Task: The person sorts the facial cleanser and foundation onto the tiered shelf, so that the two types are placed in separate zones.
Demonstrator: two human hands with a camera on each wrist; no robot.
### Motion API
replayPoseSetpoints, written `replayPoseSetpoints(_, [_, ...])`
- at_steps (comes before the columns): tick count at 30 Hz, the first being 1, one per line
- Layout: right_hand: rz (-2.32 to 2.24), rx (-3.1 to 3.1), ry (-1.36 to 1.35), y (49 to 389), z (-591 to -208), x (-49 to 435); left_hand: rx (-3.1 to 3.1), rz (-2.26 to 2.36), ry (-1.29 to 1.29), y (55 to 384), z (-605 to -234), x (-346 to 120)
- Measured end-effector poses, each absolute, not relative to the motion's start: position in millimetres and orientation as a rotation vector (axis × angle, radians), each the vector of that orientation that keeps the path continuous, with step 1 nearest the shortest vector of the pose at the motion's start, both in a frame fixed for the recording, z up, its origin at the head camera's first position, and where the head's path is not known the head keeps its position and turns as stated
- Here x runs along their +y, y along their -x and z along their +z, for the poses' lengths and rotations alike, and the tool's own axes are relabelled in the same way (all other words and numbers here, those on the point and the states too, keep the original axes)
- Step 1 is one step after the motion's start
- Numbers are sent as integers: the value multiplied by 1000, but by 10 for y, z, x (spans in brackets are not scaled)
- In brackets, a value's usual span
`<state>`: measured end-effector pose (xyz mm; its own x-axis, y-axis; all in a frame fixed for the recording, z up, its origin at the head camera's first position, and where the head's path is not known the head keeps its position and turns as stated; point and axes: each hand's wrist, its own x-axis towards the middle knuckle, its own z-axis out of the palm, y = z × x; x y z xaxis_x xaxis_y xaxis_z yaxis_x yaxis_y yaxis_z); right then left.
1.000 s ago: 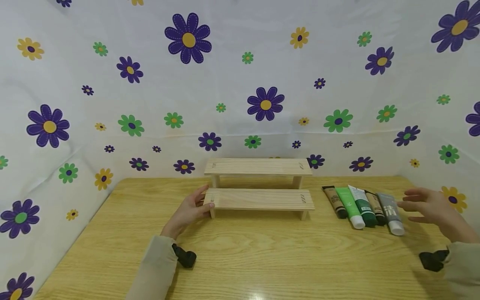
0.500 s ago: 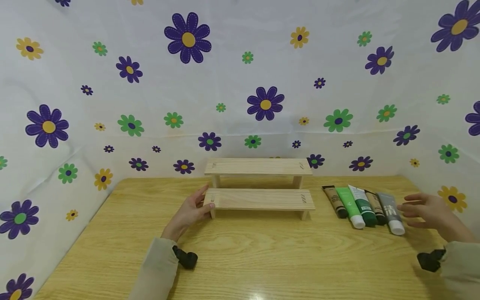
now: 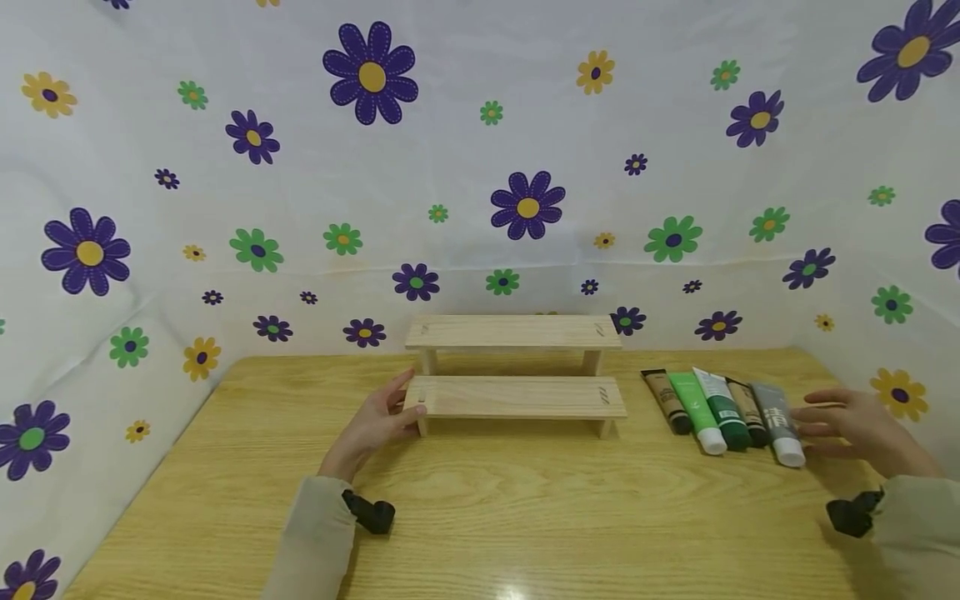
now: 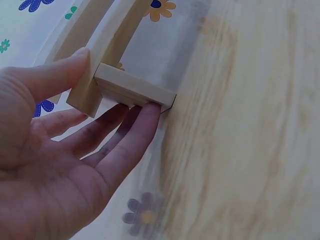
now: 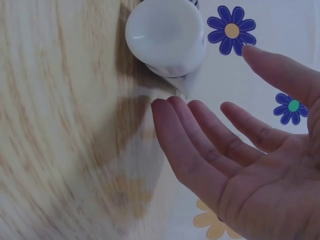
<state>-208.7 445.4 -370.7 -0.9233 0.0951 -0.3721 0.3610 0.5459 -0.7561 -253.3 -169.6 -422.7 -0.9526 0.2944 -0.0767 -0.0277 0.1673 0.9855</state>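
A two-tier wooden step shelf [image 3: 516,397] stands on the table by the back wall. My left hand [image 3: 377,421] holds the left end of its lower step, thumb at the front edge. In the left wrist view, the fingers [image 4: 135,135] lie against the outer face of the leg [image 4: 135,87]. To the right, a row of squeeze tubes lies side by side: brown [image 3: 666,402], light green [image 3: 697,412], white and green [image 3: 722,408], another brown [image 3: 748,412] and grey [image 3: 777,423]. My right hand [image 3: 862,429] is beside the grey tube, fingers extended, holding nothing; the right wrist view shows its white cap [image 5: 165,37].
The wood-grain table [image 3: 525,517] is bounded at the back and sides by a white cloth [image 3: 465,50] printed with flowers. Black wrist cameras sit at the left cuff [image 3: 369,512] and right cuff [image 3: 853,512].
My right hand has moved slightly left, closer to the grey tube. The left hand stays on the shelf, and the head view has shifted a little.
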Motion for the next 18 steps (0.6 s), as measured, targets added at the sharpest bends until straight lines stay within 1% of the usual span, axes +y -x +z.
replayPoseSetpoints(18, [-1285,2487,-407,2180,-3778,4456,2109,1873,-256,2514,-4233,-1750])
